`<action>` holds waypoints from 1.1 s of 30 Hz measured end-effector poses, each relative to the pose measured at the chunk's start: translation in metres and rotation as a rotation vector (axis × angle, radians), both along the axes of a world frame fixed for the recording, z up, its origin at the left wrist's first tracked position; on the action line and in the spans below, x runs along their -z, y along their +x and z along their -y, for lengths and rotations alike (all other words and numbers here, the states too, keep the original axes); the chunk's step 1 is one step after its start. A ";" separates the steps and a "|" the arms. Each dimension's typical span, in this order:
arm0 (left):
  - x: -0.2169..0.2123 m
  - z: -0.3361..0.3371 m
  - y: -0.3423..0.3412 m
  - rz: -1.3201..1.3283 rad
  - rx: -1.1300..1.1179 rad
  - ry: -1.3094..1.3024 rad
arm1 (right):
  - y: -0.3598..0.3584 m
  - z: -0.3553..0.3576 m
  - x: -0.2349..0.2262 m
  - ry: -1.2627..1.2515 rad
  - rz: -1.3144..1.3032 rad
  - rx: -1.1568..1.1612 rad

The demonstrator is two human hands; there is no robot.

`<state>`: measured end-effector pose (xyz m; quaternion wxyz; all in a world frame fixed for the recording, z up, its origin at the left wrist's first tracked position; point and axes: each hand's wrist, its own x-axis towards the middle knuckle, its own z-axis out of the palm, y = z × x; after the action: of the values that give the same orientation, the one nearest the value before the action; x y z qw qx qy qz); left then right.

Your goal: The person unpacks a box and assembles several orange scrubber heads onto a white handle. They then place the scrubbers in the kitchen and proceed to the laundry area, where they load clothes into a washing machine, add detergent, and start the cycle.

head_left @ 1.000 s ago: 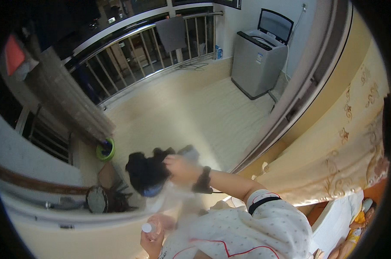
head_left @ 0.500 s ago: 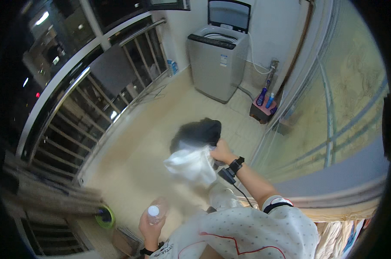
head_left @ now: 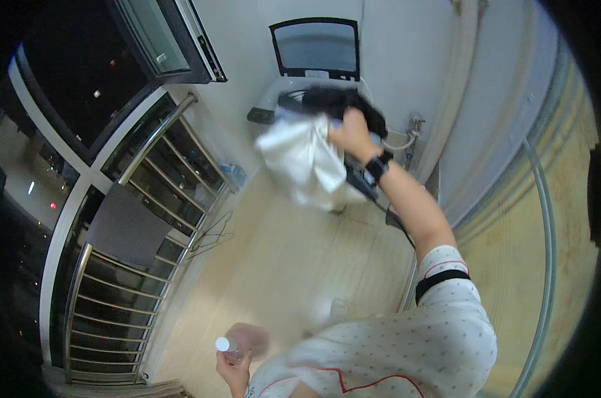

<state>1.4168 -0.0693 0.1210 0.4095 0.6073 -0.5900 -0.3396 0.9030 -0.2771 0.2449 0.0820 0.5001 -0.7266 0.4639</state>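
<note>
Laundry fills the right hand (head_left: 351, 134), raised at twelve o'clock; its fingers are clenched tight on a bundle of a white cloth (head_left: 305, 161) and a dark garment (head_left: 340, 101), the white one hanging down toward ten o'clock of the fist; the bundle sits just before the open top of a grey washing machine (head_left: 274, 106), its lid upright; the left hand (head_left: 234, 368), low at seven o'clock, is wrapped round a clear bottle (head_left: 228, 347) with a white cap; a metal railing (head_left: 141, 199) runs along nine o'clock.
</note>
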 end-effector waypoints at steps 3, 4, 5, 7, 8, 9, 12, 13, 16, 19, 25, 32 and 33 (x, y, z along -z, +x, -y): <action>0.009 0.055 -0.045 -0.090 -0.027 0.034 | -0.076 0.090 -0.053 -0.295 -0.135 0.026; 0.010 0.066 -0.054 -0.107 -0.021 0.006 | -0.094 0.114 -0.077 -0.350 -0.201 0.053; 0.013 0.089 -0.072 -0.104 0.007 0.006 | -0.131 0.139 -0.076 -0.171 -0.197 0.070; 0.019 0.139 -0.107 -0.065 0.057 0.034 | -0.174 0.182 -0.048 0.091 -0.140 0.124; 0.020 0.162 -0.124 -0.027 0.084 0.066 | -0.180 0.195 -0.020 0.179 -0.091 0.163; 0.022 0.184 -0.138 0.019 0.103 0.101 | -0.181 0.206 0.008 0.362 0.040 0.124; 0.037 0.252 -0.184 0.024 0.184 0.090 | -0.190 0.214 0.096 0.636 0.053 -0.180; 0.045 0.284 -0.206 0.005 0.244 0.107 | -0.210 0.207 0.151 0.663 0.071 -0.273; 0.048 0.348 -0.271 0.051 0.415 0.024 | -0.242 0.137 0.301 0.648 0.221 -0.345; 0.034 0.417 -0.338 0.055 0.556 -0.019 | -0.242 0.065 0.365 0.759 0.784 -0.137; -0.001 0.504 -0.478 0.046 0.539 -0.175 | -0.285 -0.039 0.442 0.680 1.171 0.288; 0.015 0.530 -0.607 0.014 0.425 -0.211 | -0.365 -0.072 0.554 0.765 0.773 0.635; 0.017 0.529 -0.621 0.074 0.442 -0.251 | -0.378 -0.069 0.564 0.737 0.730 0.647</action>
<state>0.7960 -0.5982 0.1045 0.3758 0.4201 -0.7603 -0.3227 0.5246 -0.2085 -0.3196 -0.2138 0.0581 -0.9356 0.2750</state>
